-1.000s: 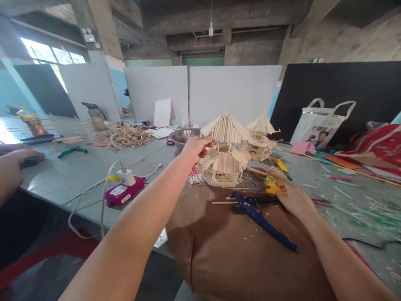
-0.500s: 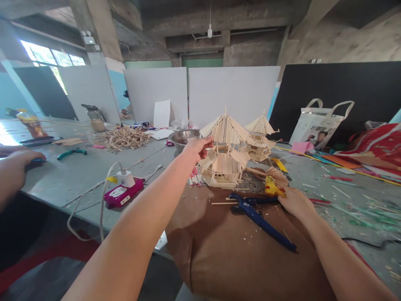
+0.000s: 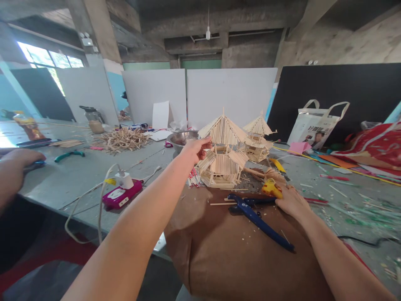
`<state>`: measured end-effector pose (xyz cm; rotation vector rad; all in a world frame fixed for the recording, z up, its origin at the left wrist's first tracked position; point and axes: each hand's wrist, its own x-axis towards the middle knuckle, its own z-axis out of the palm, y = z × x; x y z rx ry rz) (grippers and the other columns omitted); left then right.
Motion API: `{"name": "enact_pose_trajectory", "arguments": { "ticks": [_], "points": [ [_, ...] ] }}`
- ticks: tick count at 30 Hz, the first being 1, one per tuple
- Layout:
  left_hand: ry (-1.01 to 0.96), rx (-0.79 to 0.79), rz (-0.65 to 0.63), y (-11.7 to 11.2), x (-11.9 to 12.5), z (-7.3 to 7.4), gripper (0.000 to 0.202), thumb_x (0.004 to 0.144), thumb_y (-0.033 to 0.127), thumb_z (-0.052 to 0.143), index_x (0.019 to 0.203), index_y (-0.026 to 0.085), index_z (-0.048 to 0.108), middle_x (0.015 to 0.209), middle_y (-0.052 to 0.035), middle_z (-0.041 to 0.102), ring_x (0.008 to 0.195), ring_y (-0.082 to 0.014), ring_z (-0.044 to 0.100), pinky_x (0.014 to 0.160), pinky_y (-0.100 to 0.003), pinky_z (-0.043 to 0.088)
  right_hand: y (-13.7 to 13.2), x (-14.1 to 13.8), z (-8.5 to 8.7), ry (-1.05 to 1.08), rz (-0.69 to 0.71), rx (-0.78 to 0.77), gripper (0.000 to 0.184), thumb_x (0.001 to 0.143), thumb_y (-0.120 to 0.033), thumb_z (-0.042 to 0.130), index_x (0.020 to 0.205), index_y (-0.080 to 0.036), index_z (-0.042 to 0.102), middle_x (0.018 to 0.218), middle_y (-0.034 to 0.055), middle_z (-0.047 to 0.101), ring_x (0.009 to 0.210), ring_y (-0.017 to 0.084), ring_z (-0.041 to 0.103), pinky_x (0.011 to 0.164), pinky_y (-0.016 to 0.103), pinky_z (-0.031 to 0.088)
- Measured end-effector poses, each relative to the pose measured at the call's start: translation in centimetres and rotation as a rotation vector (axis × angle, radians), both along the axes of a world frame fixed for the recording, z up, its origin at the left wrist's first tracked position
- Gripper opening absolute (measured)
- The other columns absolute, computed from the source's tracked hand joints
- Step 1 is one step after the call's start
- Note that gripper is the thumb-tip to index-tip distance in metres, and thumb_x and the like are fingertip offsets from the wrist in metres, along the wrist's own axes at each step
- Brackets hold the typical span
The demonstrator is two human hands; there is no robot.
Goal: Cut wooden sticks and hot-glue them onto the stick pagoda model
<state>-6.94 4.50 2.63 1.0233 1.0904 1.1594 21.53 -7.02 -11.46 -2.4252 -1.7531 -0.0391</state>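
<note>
A pavilion model (image 3: 224, 165) of thin wooden sticks, with a pointed roof over a lower tiered part, stands at the back edge of a brown sheet (image 3: 219, 238). My left hand (image 3: 198, 148) is closed at its left side, fingers curled on the edge of the upper roof. To the right, my right hand (image 3: 291, 201) closes on a yellow glue gun (image 3: 272, 188), partly hidden by the fingers. Large blue-handled cutters (image 3: 261, 221) lie on the sheet below it. A second stick pavilion (image 3: 257, 140) stands behind the first.
A metal bowl (image 3: 181, 140) sits behind my left hand. Further left are a pile of wooden sticks (image 3: 123, 140), a purple power strip (image 3: 122, 194) with a cable, and another person's hand (image 3: 23, 161). A white tote bag (image 3: 315, 125) and scraps lie at right.
The view has shifted slightly. The glue gun has tilted a little, with my right hand further round it. My left hand stays at the roof edge.
</note>
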Motion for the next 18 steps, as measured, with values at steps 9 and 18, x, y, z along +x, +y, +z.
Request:
{"name": "enact_pose_trajectory", "arguments": {
  "ticks": [9, 18],
  "points": [
    [0.012, 0.014, -0.05, -0.2, -0.2, 0.2, 0.018, 0.056, 0.027, 0.068, 0.06, 0.013, 0.058, 0.05, -0.0008, 0.055, 0.033, -0.0018, 0.034, 0.033, -0.018, 0.016, 0.5, 0.5, -0.3, 0.047, -0.012, 0.064, 0.048, 0.064, -0.025, 0.041, 0.112, -0.019, 0.046, 0.104, 0.0137, 0.05, 0.092, 0.026, 0.051, 0.07, 0.034, 0.038],
    [-0.02, 0.014, -0.038, 0.1, -0.2, 0.0, 0.017, 0.057, 0.025, 0.068, 0.058, 0.013, 0.056, 0.049, -0.0009, 0.055, 0.037, -0.003, 0.04, 0.033, -0.016, 0.018, 0.2, -0.6, 1.0, 0.104, -0.007, 0.287, 0.038, 0.068, -0.03, 0.041, 0.099, -0.014, 0.054, 0.094, 0.0129, 0.059, 0.088, 0.025, 0.053, 0.068, 0.03, 0.04]
  ]
}}
